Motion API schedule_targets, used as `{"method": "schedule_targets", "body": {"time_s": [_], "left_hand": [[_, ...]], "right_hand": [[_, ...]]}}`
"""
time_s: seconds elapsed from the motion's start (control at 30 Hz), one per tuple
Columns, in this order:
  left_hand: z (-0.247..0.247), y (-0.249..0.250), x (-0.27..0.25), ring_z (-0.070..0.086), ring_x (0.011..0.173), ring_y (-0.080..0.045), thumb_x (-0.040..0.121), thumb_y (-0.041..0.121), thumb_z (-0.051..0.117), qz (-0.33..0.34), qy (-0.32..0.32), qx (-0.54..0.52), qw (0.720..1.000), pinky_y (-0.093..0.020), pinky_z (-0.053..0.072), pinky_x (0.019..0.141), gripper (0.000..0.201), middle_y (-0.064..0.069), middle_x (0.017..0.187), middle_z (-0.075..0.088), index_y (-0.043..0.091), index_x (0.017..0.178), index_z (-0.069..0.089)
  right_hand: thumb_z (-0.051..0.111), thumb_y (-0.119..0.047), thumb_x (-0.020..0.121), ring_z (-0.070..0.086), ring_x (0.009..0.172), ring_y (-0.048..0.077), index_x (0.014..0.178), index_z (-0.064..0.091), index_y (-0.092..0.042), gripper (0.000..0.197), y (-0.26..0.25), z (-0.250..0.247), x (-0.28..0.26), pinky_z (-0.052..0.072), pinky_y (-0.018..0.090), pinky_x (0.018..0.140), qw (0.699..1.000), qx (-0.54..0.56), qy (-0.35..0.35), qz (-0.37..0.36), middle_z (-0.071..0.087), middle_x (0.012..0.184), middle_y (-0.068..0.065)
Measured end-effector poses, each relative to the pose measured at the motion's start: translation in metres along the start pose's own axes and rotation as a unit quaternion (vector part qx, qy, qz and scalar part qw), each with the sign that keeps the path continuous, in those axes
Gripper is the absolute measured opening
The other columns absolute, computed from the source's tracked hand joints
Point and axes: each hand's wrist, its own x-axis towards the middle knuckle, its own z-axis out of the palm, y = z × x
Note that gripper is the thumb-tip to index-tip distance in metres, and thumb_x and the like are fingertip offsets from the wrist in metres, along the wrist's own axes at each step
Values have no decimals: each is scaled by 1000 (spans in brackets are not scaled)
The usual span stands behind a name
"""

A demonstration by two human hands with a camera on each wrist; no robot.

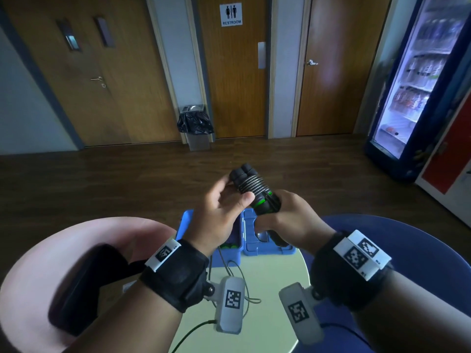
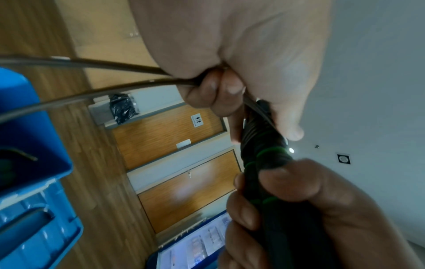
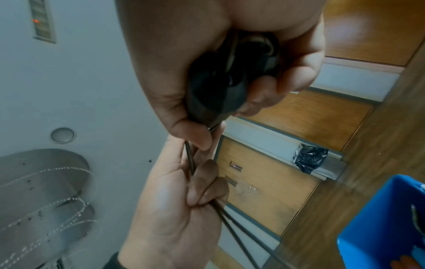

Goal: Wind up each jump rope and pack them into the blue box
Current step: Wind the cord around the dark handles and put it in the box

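Observation:
A pair of black jump rope handles with green rings (image 1: 257, 192) is held together above the open blue box (image 1: 187, 225). Several turns of dark cord are wound around their upper part. My right hand (image 1: 283, 210) grips the lower ends of the handles (image 3: 220, 87). My left hand (image 1: 229, 197) is at the wound section, and its curled fingers (image 2: 216, 91) pinch the loose cord (image 2: 92, 92). The cord's slack (image 1: 239, 273) trails down onto the table. Green-tipped items (image 1: 229, 247) lie inside the box, partly hidden by my left wrist.
The box stands at the far edge of a pale round table (image 1: 267, 314). A pink chair (image 1: 76, 238) with a black bag (image 1: 84, 289) is at the left, a blue chair (image 1: 407, 238) at the right. Beyond are wood floor, doors, a bin (image 1: 196, 128) and a drinks fridge (image 1: 413, 85).

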Motion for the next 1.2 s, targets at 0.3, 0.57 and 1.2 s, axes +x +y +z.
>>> {"method": "schedule_targets", "body": {"time_s": [0.3, 0.57, 1.2], "left_hand": [[-20, 4, 8, 67, 112, -14, 87, 30, 73, 18, -61, 69, 996, -35, 49, 101, 38, 3, 115, 73, 25, 123, 62], [-23, 2, 4, 62, 119, -23, 76, 40, 83, -14, -87, -119, 989, -26, 52, 86, 85, -17, 136, 60, 18, 146, 41], [9, 18, -1, 70, 74, -13, 57, 27, 84, -20, 11, -149, 989, -24, 54, 56, 67, 3, 86, 74, 25, 117, 55]], "right_hand": [[77, -25, 54, 55, 43, 15, 85, 57, -19, 37, 1, 0, 0, 44, 26, 44, 999, -35, 27, -7, 64, 65, 3], [68, -9, 58, 47, 48, 18, 74, 50, -9, 24, -12, 5, -8, 36, 23, 45, 971, 191, -142, -13, 50, 58, 3], [52, -14, 56, 58, 68, 34, 94, 56, 0, 41, -1, 11, -11, 50, 45, 76, 899, 342, -268, 53, 56, 80, 18]]}}
